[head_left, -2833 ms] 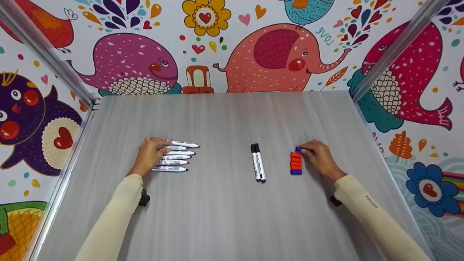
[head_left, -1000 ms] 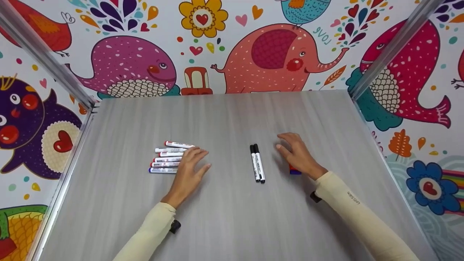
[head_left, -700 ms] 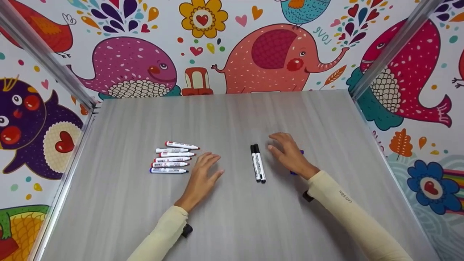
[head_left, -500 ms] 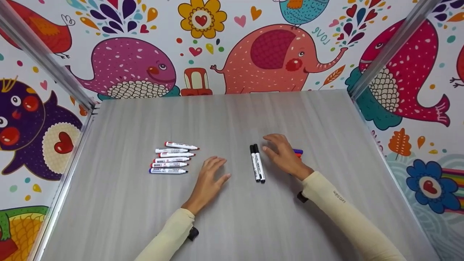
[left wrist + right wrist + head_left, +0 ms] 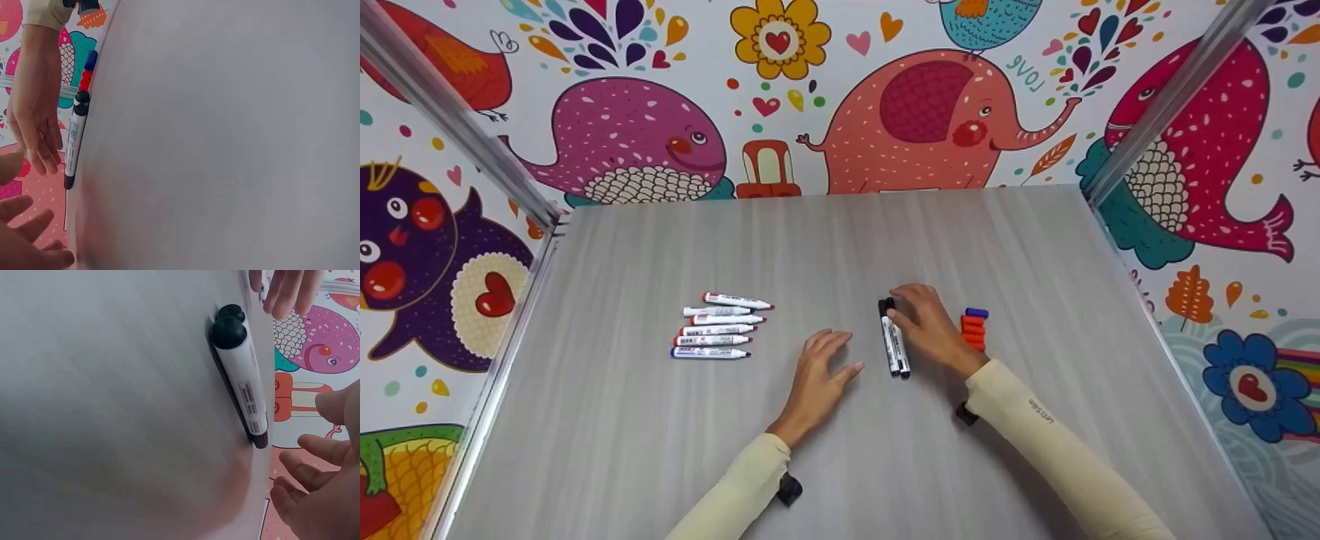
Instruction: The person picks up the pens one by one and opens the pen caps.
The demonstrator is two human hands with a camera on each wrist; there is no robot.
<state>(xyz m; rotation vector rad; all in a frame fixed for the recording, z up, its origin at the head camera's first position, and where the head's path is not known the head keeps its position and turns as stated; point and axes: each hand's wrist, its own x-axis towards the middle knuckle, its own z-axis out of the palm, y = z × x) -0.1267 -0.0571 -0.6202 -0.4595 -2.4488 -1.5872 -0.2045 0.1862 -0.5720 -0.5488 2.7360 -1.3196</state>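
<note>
Two capped black markers (image 5: 889, 345) lie side by side in the middle of the table. My right hand (image 5: 934, 326) hovers over their cap end with fingers loosely spread; in the right wrist view a gap shows between that hand (image 5: 326, 484) and the markers (image 5: 246, 382). To the left of these markers my left hand (image 5: 814, 382) is held with relaxed fingers and nothing in it. Several uncapped white markers (image 5: 716, 330) with red or blue ends lie in a row at the left. Right of my right hand sit a blue cap (image 5: 976, 313) and several red caps (image 5: 973, 331).
The grey wood-grain table (image 5: 825, 247) runs back to a wall printed with cartoon animals. Metal posts (image 5: 1155, 112) stand at its rear corners, and printed panels flank both sides. Sleeves and a wrist camera (image 5: 789, 489) cover the forearms.
My right hand has let go of a blue cap and moved left to the black markers. My left hand has left the uncapped markers and moved right, toward the middle.
</note>
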